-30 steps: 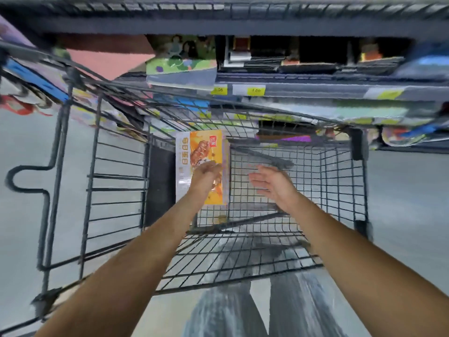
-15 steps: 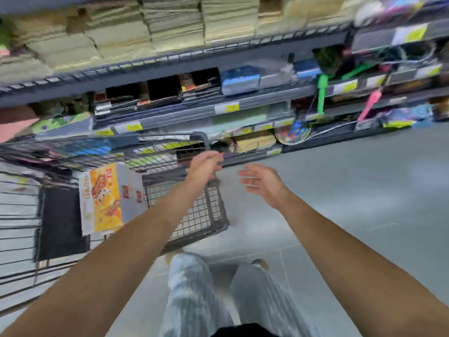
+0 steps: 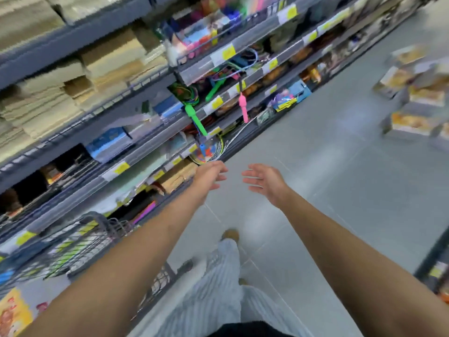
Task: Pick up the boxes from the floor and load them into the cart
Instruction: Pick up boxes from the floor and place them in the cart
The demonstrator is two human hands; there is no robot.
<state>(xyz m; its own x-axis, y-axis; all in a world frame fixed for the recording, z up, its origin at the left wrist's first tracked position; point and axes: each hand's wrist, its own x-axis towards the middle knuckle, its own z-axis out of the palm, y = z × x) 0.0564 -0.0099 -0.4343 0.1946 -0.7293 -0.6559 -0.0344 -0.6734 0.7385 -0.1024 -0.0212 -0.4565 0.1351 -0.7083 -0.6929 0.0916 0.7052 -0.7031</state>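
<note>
Grey shop floor (image 3: pixel 340 190), left hand (image 3: pixel 209 176) and right hand (image 3: pixel 264 181) empty, fingers spread, boxes (image 3: pixel 413 98) well ahead

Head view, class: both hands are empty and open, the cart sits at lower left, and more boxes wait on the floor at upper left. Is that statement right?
Not quite. The head view shows the boxes piled on the floor at upper right, not upper left; shelves fill the upper left. The rest holds: the left hand and right hand are empty with fingers spread, and the cart sits at lower left.
</note>
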